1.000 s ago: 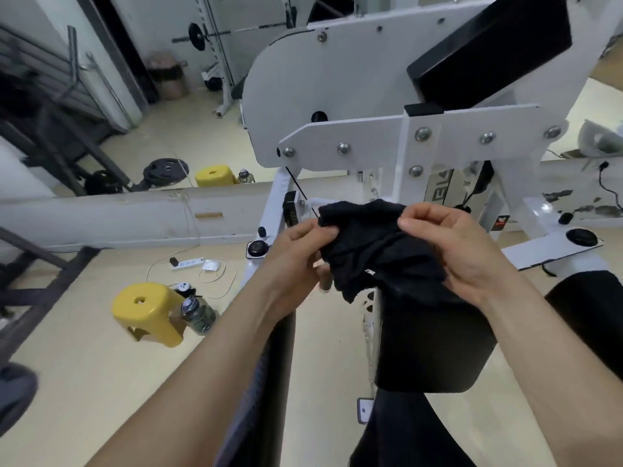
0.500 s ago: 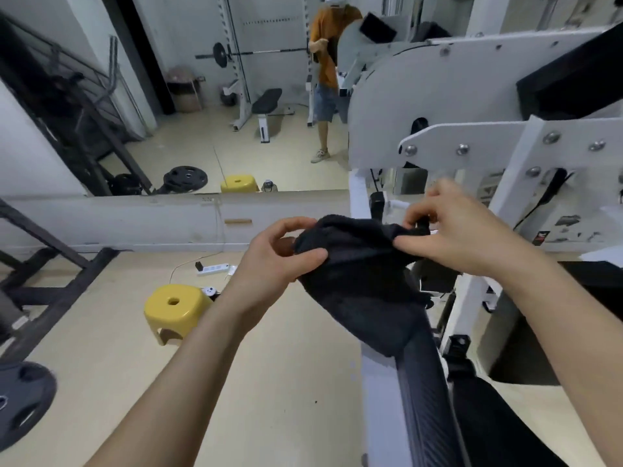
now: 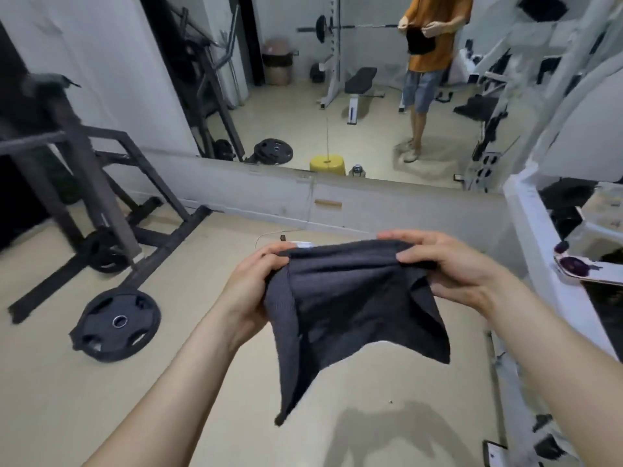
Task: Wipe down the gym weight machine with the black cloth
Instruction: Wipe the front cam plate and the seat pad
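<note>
Here, the black cloth [image 3: 350, 298] hangs dark, ribbed and creased above the floor; the left hand [image 3: 256, 284] and right hand [image 3: 448, 264] pinch its top corners, held apart; the white weight machine [image 3: 532, 230] stands at right.

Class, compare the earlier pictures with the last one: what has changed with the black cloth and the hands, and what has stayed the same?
The black cloth has come off the weight machine, which now stands to the right, and been spread out; it hangs in the air over the floor. The left hand and right hand have moved apart along its top edge. Both still grip the cloth.
</note>
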Motion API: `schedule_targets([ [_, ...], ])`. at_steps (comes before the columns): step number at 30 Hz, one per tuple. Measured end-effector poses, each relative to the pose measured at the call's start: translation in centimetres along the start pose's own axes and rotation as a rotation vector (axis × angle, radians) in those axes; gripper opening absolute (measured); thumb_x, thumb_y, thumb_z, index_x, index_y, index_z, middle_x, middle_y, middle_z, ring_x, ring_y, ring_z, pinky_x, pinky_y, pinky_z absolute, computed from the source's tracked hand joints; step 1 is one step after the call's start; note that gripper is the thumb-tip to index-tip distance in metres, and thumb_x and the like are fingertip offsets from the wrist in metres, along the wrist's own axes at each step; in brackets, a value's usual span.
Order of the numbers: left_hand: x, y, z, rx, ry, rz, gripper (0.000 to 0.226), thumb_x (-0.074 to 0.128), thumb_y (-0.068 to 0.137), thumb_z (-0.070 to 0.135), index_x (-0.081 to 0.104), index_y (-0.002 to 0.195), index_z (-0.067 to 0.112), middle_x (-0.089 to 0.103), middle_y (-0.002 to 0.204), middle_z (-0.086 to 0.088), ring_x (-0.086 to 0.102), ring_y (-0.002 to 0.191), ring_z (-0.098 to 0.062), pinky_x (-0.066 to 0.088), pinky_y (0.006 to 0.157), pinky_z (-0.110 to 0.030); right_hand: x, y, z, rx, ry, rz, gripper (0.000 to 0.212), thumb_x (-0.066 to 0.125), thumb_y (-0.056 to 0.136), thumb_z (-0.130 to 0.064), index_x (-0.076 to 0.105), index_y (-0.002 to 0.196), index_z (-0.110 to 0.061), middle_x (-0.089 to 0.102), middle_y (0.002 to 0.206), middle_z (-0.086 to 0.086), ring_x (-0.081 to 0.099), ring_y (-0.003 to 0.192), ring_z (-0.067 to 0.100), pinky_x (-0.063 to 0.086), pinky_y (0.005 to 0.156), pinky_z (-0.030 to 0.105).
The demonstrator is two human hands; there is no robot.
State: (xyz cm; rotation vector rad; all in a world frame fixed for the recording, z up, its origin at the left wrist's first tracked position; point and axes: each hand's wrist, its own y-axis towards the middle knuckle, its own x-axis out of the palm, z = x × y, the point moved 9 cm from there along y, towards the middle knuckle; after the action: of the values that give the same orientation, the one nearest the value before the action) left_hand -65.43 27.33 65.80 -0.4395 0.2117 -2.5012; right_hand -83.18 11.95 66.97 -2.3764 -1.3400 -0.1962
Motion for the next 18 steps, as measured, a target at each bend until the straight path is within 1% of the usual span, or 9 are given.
schedule_targets([
  [2,-3.4,1.1,-0.3,-0.038,-0.014,0.069,0.02,0.053,0.091,0.012,0.072,0.097,0.014,0.07,0.099,-0.012,0.064,0.083,-0.021,0.047,0.072,-0.031,2.3,3.1,1.6,0.056,-0.087,-0.125,0.045,0.057,0.077,0.011,0.066,0.119,-0.002,0.069,0.111,0.019,0.067,0.091,0.025,0.057,0.078,0.029],
  [3,-4.9,1.7,-0.3,-0.05,0.001,0.085,0.018,0.054,0.093,0.016,0.072,0.089,0.015,0.07,0.089,-0.009,0.064,0.074,-0.018,0.048,0.065,-0.027,3.1,4.8,2.3,0.078,-0.187,-0.159,0.041,0.057,0.078,0.012,0.068,0.114,-0.003,0.069,0.108,0.019,0.068,0.089,0.025,0.057,0.075,0.029],
  [5,-7.8,3.5,-0.2,-0.052,0.076,0.099,0.02,0.057,0.095,0.024,0.069,0.082,0.016,0.067,0.076,-0.005,0.06,0.061,-0.013,0.045,0.054,-0.022,3.9,8.3,3.5,0.112,-0.425,-0.16,0.031,0.059,0.082,0.013,0.073,0.104,-0.004,0.072,0.099,0.019,0.068,0.082,0.022,0.055,0.063,0.025],
  [8,-13.1,7.7,0.3,-0.024,0.458,0.079,0.012,0.06,0.095,0.023,0.069,0.091,0.018,0.063,0.075,0.003,0.053,0.062,-0.007,0.039,0.053,-0.018,4.8,14.4,4.8,0.143,-0.603,-0.179,0.016,0.073,0.075,-0.006,0.074,0.091,-0.002,0.072,0.085,0.015,0.065,0.074,0.02,0.048,0.058,0.021],
  [10,-16.3,11.1,0.4,-0.043,0.675,0.003,0.009,0.061,0.093,0.014,0.068,0.098,0.018,0.061,0.074,0.005,0.052,0.064,-0.005,0.037,0.055,-0.017,4.9,19.2,5.1,0.156,-0.594,-0.17,0.021,0.078,0.07,-0.02,0.071,0.081,-0.003,0.068,0.076,0.01,0.062,0.069,0.018,0.046,0.057,0.02],
  [12,-18.9,14.7,0.5,-0.072,0.774,-0.051,0.013,0.059,0.09,0.005,0.066,0.093,0.015,0.061,0.073,0.003,0.052,0.066,-0.009,0.038,0.057,-0.021,4.7,24.2,5.0,0.17,-0.511,-0.133,0.024,0.081,0.075,-0.024,0.069,0.078,-0.003,0.065,0.074,0.01,0.059,0.066,0.018,0.044,0.057,0.021],
  [15,-22.5,20.5,2.1,-0.083,0.906,0.025,0.023,0.049,0.087,-0.001,0.063,0.078,0.014,0.061,0.071,0.003,0.053,0.068,-0.009,0.041,0.063,-0.023,4.3,31.2,5.2,0.195,-0.375,-0.053,0.025,0.064,0.09,-0.025,0.069,0.077,-0.005,0.062,0.073,0.011,0.052,0.063,0.019,0.039,0.056,0.025],
  [16,-23.7,22.7,2.8,-0.094,0.866,0.074,0.027,0.045,0.087,-0.003,0.062,0.074,0.014,0.06,0.069,0.001,0.052,0.067,-0.011,0.041,0.063,-0.025,4.3,33.6,5.1,0.199,-0.37,-0.053,0.023,0.061,0.093,-0.02,0.069,0.076,-0.006,0.063,0.073,0.011,0.053,0.063,0.018,0.041,0.057,0.025],
  [18,-25.3,26.7,3.6,-0.152,0.632,0.155,0.028,0.04,0.083,-0.003,0.056,0.067,0.013,0.051,0.062,-0.007,0.045,0.062,-0.02,0.037,0.056,-0.026,4.3,38.0,4.7,0.215,-0.391,-0.048,0.016,0.06,0.094,-0.011,0.07,0.082,-0.007,0.065,0.078,0.011,0.057,0.066,0.018,0.045,0.061,0.025],
])
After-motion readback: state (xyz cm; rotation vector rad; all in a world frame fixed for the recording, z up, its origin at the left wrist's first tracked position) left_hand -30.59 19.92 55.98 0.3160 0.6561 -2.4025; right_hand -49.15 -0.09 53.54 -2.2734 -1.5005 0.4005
